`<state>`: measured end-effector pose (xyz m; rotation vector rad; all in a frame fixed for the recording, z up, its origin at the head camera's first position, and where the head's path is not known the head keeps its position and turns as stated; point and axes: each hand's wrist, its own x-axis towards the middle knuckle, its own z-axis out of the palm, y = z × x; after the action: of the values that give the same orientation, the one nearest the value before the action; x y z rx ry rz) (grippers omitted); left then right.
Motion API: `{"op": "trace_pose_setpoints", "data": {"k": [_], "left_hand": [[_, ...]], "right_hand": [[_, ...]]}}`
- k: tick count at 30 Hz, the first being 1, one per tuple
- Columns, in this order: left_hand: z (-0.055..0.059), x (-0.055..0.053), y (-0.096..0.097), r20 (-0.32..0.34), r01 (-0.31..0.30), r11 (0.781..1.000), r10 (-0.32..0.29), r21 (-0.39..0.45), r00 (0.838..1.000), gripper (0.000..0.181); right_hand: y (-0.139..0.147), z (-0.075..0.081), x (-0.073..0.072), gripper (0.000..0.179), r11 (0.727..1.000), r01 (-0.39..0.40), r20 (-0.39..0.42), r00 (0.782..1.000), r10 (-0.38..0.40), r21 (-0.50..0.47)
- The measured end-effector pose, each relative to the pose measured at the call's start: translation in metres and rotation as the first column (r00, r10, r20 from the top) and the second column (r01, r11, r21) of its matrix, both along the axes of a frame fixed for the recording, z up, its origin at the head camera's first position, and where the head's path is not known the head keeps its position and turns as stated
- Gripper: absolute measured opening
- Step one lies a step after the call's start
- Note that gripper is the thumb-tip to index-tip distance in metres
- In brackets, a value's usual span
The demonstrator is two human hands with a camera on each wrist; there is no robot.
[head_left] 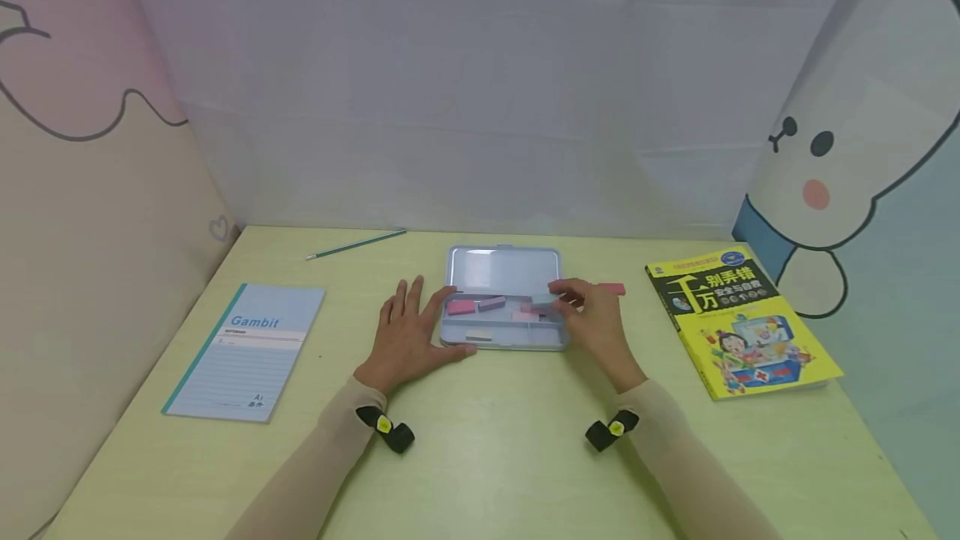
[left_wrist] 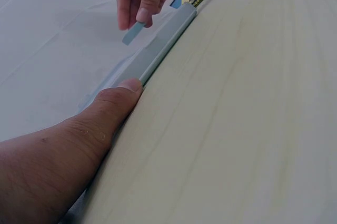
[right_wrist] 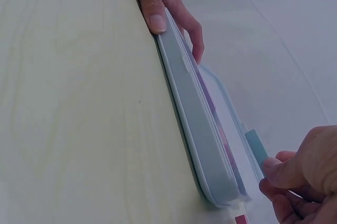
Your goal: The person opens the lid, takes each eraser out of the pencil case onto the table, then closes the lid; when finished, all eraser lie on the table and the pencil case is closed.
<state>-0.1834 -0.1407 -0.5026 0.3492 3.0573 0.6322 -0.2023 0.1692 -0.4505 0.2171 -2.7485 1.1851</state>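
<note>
An open pale blue pencil case (head_left: 502,347) lies on the table with its lid (head_left: 504,271) tipped back. My left hand (head_left: 408,327) holds the case's left end, thumb on the near side and index finger at the far side. Between thumb and fingers, my right hand (head_left: 596,323) pinches a small teal rectangular block (right_wrist: 256,146) above the case's right part. Inside sit a pink block (head_left: 461,307), a purple block (head_left: 492,303), a white piece (head_left: 478,335) and other pinkish pieces, partly covered by the right hand.
A red block (head_left: 611,288) lies behind my right hand. To the left is a Gambit notebook (head_left: 247,352), with a pencil (head_left: 356,245) farther back. A yellow and black book (head_left: 738,323) lies on the right. A white cloth (head_left: 480,107) hangs behind the table.
</note>
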Motion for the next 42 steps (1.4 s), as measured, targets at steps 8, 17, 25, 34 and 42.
{"op": "trace_pose_setpoints", "data": {"k": [8,17,25,34,42], "left_hand": [[0.0,0.0,-0.001,0.003,-0.005,1.0,0.005,-0.001,1.0,0.103],[0.003,-0.001,-0.002,0.0,-0.006,1.0,0.006,0.004,1.0,0.102],[0.004,-0.001,-0.001,0.004,0.002,1.0,-0.002,0.002,1.0,0.102],[0.005,-0.001,-0.001,0.01,0.002,1.0,-0.002,0.001,1.0,0.102],[0.001,0.0,0.0,0.005,-0.003,1.0,0.003,0.008,1.0,0.102]], "right_hand": [[0.027,-0.007,-0.007,0.029,0.998,0.04,-0.037,0.999,-0.038,0.049],[0.045,-0.01,-0.01,0.031,0.994,0.092,0.017,0.995,-0.094,0.063],[0.054,-0.024,-0.014,0.025,0.993,0.095,0.008,0.995,-0.096,0.064],[0.057,-0.031,-0.014,0.026,0.993,0.104,0.031,0.994,-0.106,0.065],[0.059,-0.037,-0.01,0.025,0.991,0.125,0.022,0.992,-0.126,0.049]]}}
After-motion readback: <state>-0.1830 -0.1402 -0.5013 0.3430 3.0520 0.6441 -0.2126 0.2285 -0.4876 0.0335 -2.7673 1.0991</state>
